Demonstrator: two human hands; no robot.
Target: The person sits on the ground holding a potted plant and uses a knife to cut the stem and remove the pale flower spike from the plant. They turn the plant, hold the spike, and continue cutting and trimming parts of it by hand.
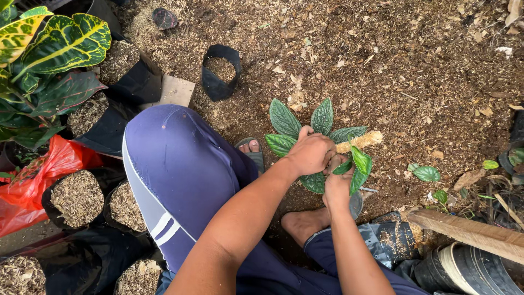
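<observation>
The person squatted on open ground (415,71) covered with brown wood chips, husk and dry leaf pieces; no floor or wall was visible, so the place looked like an outdoor garden yard. Both knees in blue trousers (180,175) filled the near middle of the view, and bare feet in sandals rested on the chips.

The left hand (311,154) was clenched around the base of a small plant (305,128) with dark green, silver-patterned leaves, which stood in the middle of the scene, just in front of the knees. The right hand (338,183) came from below and its fingers were closed on the lower stems of the same plant, touching the left hand. A pale, rough root piece (360,141) stuck out to the right from between the hands.

On the far side, a black grow bag (219,72) filled with husk stood alone on the chips. At the left there were more black bags (79,198) full of husk, a croton plant (54,49) with yellow and green leaves, and a red plastic bag (33,175). At the right near corner lay a wooden stick (469,232) over a black pot (472,270). Some loose green leaves (426,173) lay on the ground to the right of the hands.
</observation>
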